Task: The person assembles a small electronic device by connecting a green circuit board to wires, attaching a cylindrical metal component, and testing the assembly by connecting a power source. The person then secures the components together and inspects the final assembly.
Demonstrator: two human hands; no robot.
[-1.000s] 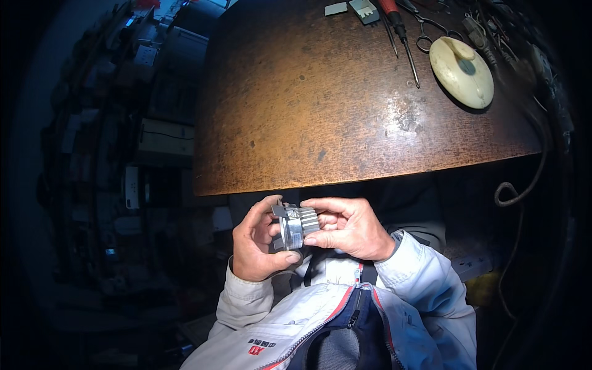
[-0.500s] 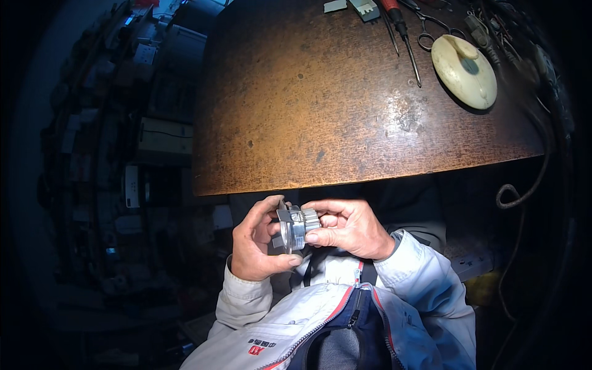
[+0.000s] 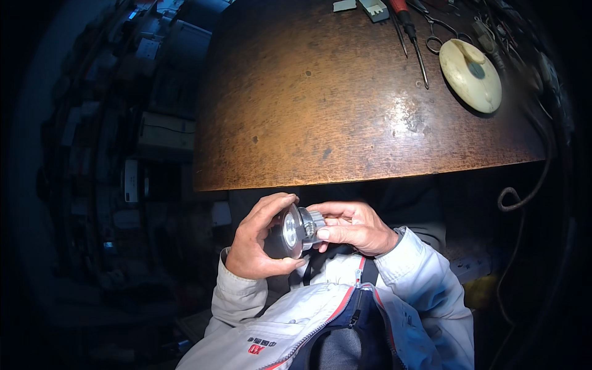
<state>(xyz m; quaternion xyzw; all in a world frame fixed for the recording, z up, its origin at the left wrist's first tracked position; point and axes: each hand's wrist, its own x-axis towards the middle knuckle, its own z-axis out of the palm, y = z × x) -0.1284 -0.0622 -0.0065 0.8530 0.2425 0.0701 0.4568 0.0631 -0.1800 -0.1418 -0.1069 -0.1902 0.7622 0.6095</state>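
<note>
Just off the table's near edge, both hands hold a round recessed spotlight [image 3: 290, 229] with a silvery lens, a dark rim and a finned metal body. My left hand [image 3: 254, 237] grips the rim, fingers over the top and thumb underneath. Around the finned back end, my right hand [image 3: 361, 229] closes with thumb and fingers. A coiled spring shows on the body beside the right thumb. The front lens is tilted partly into sight, while the right fingers cover some of the back.
The worn brown wooden table [image 3: 296, 123] lies ahead. On its far right are a red-handled screwdriver [image 3: 419, 52], scissors [image 3: 433, 43], a cream oval lid-like piece [image 3: 478, 86] and a small grey box [image 3: 374, 9]. A cable [image 3: 512, 197] hangs at the right edge. Dark shelves stand at left.
The spotlight has turned so that its front lens shows more, where before it was seen mostly side-on. Both hands keep their hold. The view has shifted slightly.
</note>
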